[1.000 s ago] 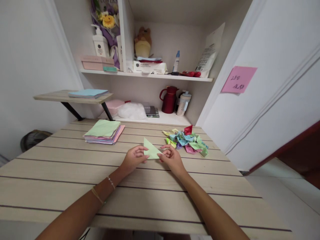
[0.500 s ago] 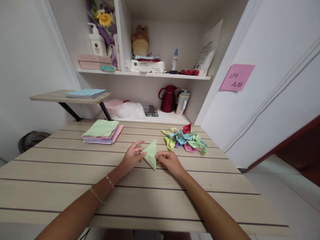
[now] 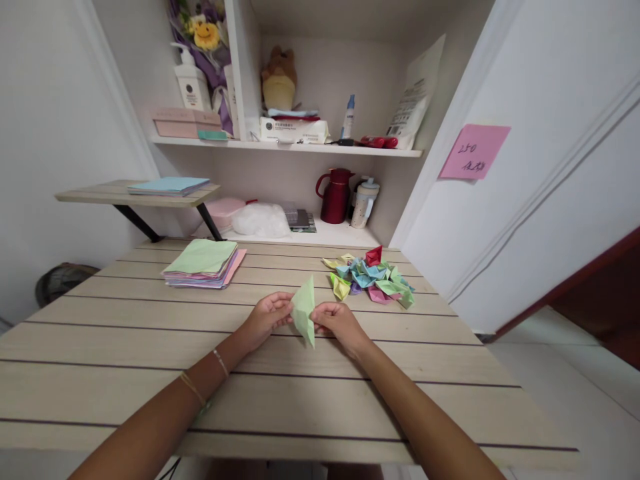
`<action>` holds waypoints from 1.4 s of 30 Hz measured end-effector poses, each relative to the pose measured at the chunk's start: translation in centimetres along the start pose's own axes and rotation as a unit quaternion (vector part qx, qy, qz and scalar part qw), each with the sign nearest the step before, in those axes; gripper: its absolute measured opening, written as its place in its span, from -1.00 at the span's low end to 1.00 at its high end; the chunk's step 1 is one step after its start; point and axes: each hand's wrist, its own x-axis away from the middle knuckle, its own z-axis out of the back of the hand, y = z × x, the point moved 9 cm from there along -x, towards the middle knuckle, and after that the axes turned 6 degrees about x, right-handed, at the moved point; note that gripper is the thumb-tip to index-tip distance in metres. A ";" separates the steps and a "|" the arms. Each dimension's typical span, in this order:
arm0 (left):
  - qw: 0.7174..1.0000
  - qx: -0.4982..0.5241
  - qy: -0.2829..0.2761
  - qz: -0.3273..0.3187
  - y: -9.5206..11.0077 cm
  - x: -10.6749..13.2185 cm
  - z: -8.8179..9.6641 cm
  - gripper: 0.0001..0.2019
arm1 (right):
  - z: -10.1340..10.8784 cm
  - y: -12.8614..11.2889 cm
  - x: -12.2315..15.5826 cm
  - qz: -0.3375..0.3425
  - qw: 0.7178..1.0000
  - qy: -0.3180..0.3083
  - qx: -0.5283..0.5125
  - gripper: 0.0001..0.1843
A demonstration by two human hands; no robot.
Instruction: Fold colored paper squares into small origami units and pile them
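Between the two hands, over the middle of the table (image 3: 235, 407) and nearer its far edge than its near one, is a folded piece of light green paper (image 3: 303, 311). It stands out narrow and tall, one pointed tip toward the table's far edge and the other toward the near edge; whether its lower tip touches the boards cannot be told. The left hand (image 3: 269, 318) has the paper's left side pinched between thumb and fingers, with the fingers curled and only the paper's thickness between the tips. The right hand (image 3: 341, 325) is closed in a similar pinch on the opposite side, around the middle of the paper's right edge, thumb and forefinger together on it. Both tips of the paper stick out free beyond the fingers. Past the right hand, toward the table's far right corner, lies a heap of folded paper shapes (image 3: 370, 273) in red, blue, green, yellow, pink and purple, near the paper but apart from it. Well to the left of the paper, toward the far left corner, sits a stack of coloured sheets (image 3: 201, 261) with a light green one on top, beyond the left hand and clear of it.
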 end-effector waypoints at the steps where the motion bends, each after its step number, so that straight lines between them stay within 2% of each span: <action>1: 1.000 0.005 -0.002 0.005 -0.1 0.1 -0.1 -0.70 | -0.4 0.3 0.0 -0.011 0.999 -0.018 -0.025 -0.71; 5: 0.999 0.005 -0.021 0.024 -0.2 0.4 -0.7 -0.70 | -1.8 1.0 0.2 -0.027 0.991 -0.077 -0.102 -0.72; 10: 0.999 -0.003 -0.033 0.028 -0.1 0.6 -1.2 -0.70 | -2.5 0.9 0.2 -0.016 0.988 -0.110 -0.103 -0.75; 24: 1.000 0.012 0.004 -0.004 0.4 0.4 -0.5 -0.71 | -2.0 0.4 0.3 -0.020 0.993 -0.085 -0.080 -0.68; 29: 1.000 0.007 0.017 -0.012 0.6 0.2 -0.1 -0.70 | -0.9 0.1 0.0 0.003 0.998 -0.028 -0.060 -0.66; 34: 0.998 -0.043 0.045 -0.033 0.9 -0.1 0.7 -0.70 | 0.9 -2.2 0.1 0.113 0.991 0.055 0.044 -0.70; 37: 0.995 -0.073 0.058 -0.034 1.0 -0.1 0.9 -0.69 | 1.6 -2.6 0.1 0.140 0.980 0.086 0.111 -0.71; 39: 0.994 -0.087 0.054 -0.033 0.9 0.0 0.7 -0.69 | 1.4 -2.2 -0.1 0.127 0.981 0.066 0.127 -0.69; 42: 0.993 -0.106 0.042 -0.034 0.9 0.1 0.4 -0.70 | -0.2 -1.4 -0.3 0.100 0.986 -0.020 0.128 -0.69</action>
